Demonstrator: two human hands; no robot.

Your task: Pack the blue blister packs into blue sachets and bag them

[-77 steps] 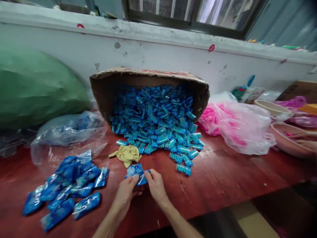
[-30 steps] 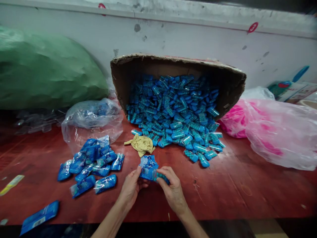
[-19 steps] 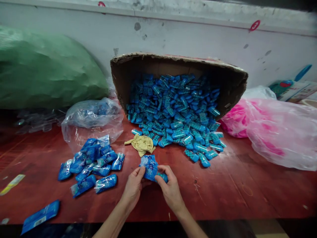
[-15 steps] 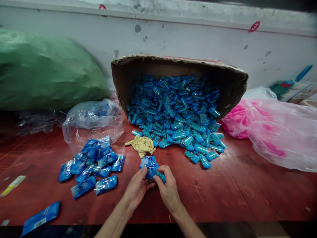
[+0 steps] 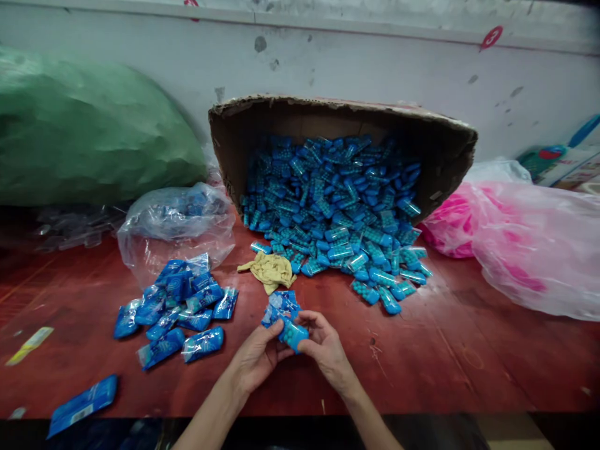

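Note:
My left hand (image 5: 255, 356) and my right hand (image 5: 325, 345) meet low in the middle of the red table (image 5: 445, 362). Between them they grip a small blue packet (image 5: 285, 319) with a blue capsule-shaped tube pushed into it. A tipped cardboard box (image 5: 337, 119) behind spills many blue tubes (image 5: 328, 219) onto the table. A pile of filled blue packets (image 5: 180, 309) lies to the left of my hands.
A crumpled yellow cloth (image 5: 269, 270) lies just beyond my hands. A clear plastic bag (image 5: 175, 222) sits at left, a big green bag (image 5: 89, 137) behind it, and pink-filled plastic bags (image 5: 520, 244) at right. One loose blue packet (image 5: 82, 404) lies near the front left edge.
My hands have drawn closer together around the packet, and the blue tube has gone further into it. The view shifted slightly.

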